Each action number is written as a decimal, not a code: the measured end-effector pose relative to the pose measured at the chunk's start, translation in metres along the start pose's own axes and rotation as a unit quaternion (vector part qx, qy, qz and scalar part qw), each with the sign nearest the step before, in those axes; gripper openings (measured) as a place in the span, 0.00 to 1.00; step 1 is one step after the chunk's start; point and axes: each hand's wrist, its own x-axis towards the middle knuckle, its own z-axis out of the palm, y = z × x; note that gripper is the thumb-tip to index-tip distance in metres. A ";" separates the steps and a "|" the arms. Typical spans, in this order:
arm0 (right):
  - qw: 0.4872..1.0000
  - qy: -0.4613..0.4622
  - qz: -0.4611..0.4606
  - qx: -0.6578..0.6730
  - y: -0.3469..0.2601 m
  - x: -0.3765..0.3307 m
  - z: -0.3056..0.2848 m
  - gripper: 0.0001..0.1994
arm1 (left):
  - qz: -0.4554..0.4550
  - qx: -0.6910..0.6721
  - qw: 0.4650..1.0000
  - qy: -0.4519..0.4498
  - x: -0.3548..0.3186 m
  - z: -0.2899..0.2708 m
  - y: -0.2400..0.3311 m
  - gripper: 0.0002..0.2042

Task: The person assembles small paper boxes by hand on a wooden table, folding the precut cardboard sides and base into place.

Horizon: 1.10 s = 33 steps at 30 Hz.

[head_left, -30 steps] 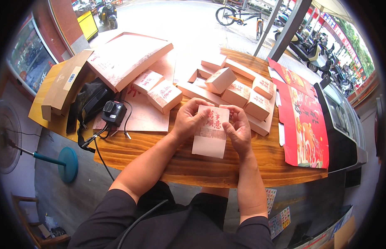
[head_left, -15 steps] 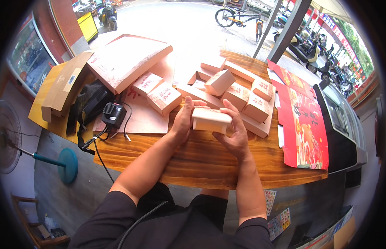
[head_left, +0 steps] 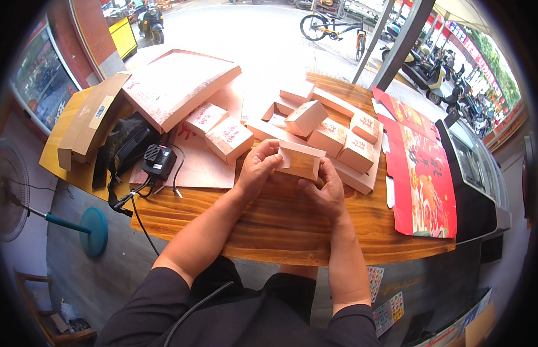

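"Carton point(head_left: 302, 162): loc. & step, pls?"

"Held btwn L hand point(head_left: 259, 168) and R hand point(head_left: 328, 188), up over the near part of the table point(head_left: 280, 231). Step's prob. mid-fold: small pale card body, w/ what looks like its hollow side turned to the wearer. Can't tell if the far end's closed."

"Grip?"

"L hand pinches the left end, thumb on the near side. R hand has the lower right corner btwn thumb & fingers."

"What's around?"

"Just beyond R hand, printed boxes point(head_left: 328, 136) w/ a shallow tray point(head_left: 273, 129). Beyond L hand and to its left, two similar boxes point(head_left: 229, 139); farther left, a black device point(head_left: 159, 161) w/ cable. Well right of R hand, red printed card point(head_left: 428, 191)."

"Next move calls for what?"

"IMO, L hand steadying its end while R hand's fingertips work the edge, light pressure max. Thin card prob. creases or goes skew if squeezed, so corners need to stay square."
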 end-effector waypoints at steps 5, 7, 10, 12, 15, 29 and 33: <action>0.997 -0.019 0.012 0.075 0.004 -0.001 -0.003 0.28 | 0.023 0.058 0.998 -0.003 0.000 0.001 -0.006 0.13; 0.990 0.013 0.006 0.141 -0.001 -0.001 0.000 0.26 | 0.040 0.064 0.997 0.004 0.002 0.001 -0.009 0.12; 0.989 0.010 0.036 0.143 0.006 -0.001 -0.004 0.24 | 0.038 0.082 0.996 0.015 0.002 -0.001 -0.011 0.12; 0.991 0.004 0.050 0.124 0.008 -0.001 -0.005 0.22 | 0.044 0.102 0.994 0.026 0.002 0.000 -0.011 0.11; 0.992 0.016 0.032 0.125 0.004 0.000 -0.003 0.20 | 0.097 0.156 0.983 0.030 0.002 0.002 -0.009 0.11; 0.998 0.039 -0.033 0.046 0.001 0.002 -0.010 0.22 | 0.088 0.167 0.977 -0.098 0.007 -0.009 0.005 0.15; 0.999 0.039 -0.019 -0.014 -0.001 0.001 -0.011 0.23 | 0.067 0.200 0.974 -0.084 0.006 -0.010 0.001 0.15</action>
